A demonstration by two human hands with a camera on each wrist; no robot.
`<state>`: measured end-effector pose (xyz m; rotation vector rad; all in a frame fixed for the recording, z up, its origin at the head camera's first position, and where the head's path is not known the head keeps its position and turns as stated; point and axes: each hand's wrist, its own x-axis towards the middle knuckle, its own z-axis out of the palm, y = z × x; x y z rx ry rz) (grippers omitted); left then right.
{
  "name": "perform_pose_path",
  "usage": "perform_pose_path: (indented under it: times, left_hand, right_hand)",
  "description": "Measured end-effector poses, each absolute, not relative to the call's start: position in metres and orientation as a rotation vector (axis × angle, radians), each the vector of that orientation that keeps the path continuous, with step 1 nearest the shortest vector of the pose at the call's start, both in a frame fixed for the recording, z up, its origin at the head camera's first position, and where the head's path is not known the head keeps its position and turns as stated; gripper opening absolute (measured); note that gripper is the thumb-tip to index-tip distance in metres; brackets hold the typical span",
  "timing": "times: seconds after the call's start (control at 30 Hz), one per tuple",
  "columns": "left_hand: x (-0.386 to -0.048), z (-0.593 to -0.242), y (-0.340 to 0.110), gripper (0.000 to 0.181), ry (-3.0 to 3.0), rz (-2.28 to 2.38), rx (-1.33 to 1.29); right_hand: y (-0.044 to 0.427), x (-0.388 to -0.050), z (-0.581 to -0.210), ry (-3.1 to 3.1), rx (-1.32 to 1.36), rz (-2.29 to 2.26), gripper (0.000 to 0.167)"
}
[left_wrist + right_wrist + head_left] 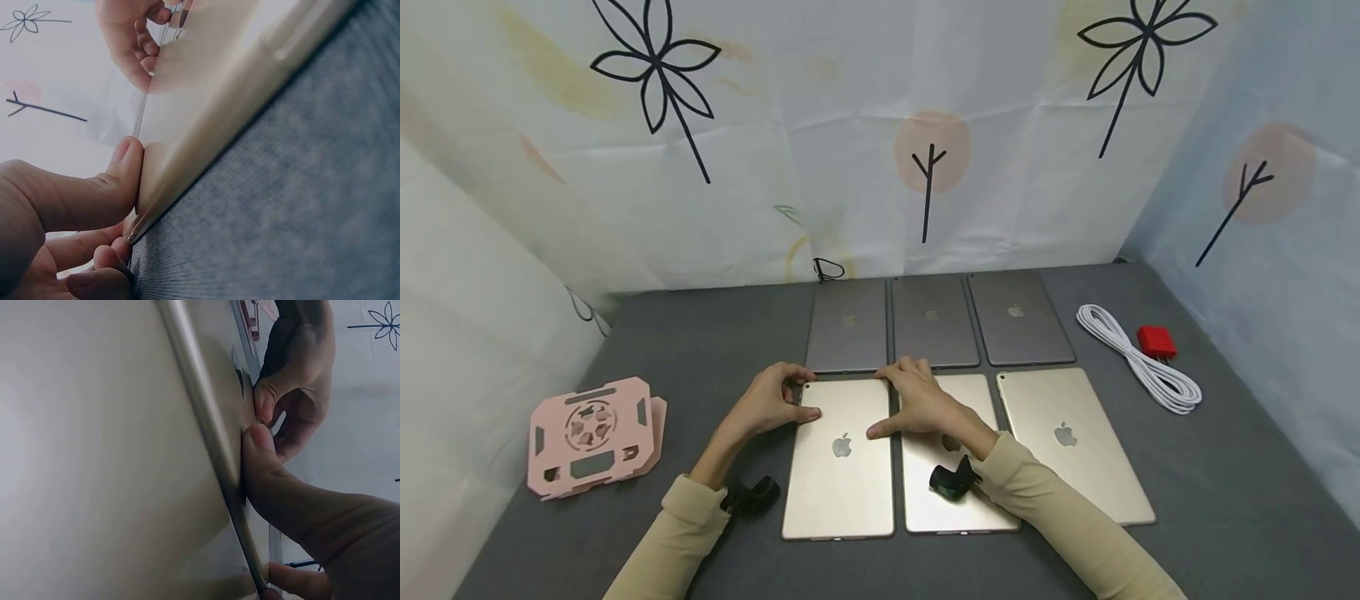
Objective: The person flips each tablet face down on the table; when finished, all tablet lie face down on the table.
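Note:
Three gold tablets lie backs up in the front row. At the left tablet's (838, 492) far left corner is my left hand (772, 400), its thumb on the back and its fingers curled at the edge. In the left wrist view that hand's thumb (128, 165) and fingers pinch the corner. My right hand (917, 398) grips the same tablet's far right corner, thumb on the back, fingers at the far edge. The right wrist and its black strap camera partly cover the middle gold tablet (925, 500). The right gold tablet (1082, 450) lies untouched.
Behind stand three dark grey tablets (847, 342) in a row, lying flat. A pink perforated stand (591, 437) sits at the left. On the right are a coiled white cable (1138, 358) and a red charger plug (1156, 342). Fabric walls enclose the grey table (715, 333).

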<state>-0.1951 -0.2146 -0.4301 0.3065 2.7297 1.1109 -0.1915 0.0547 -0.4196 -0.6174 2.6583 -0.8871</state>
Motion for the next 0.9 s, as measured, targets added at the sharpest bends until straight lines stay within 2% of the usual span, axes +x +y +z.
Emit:
perform_pose_path:
  times: [0.6,0.67,0.9]
  left_hand:
    - [-0.190,-0.428,-0.215,0.053,2.749,1.104,0.341]
    - [-0.190,-0.429,-0.215,0.053,2.751,1.106,0.347]
    - [-0.184,-0.434,-0.218,0.060,2.822,1.006,0.512]
  right_hand:
    - [0.056,-0.190,-0.419,2.677,-0.697,-0.840,0.092]
    - [0.058,-0.190,-0.419,2.682,-0.705,-0.826,0.087]
    - [0.086,-0.181,-0.411,2.745,-0.788,-0.767,0.053]
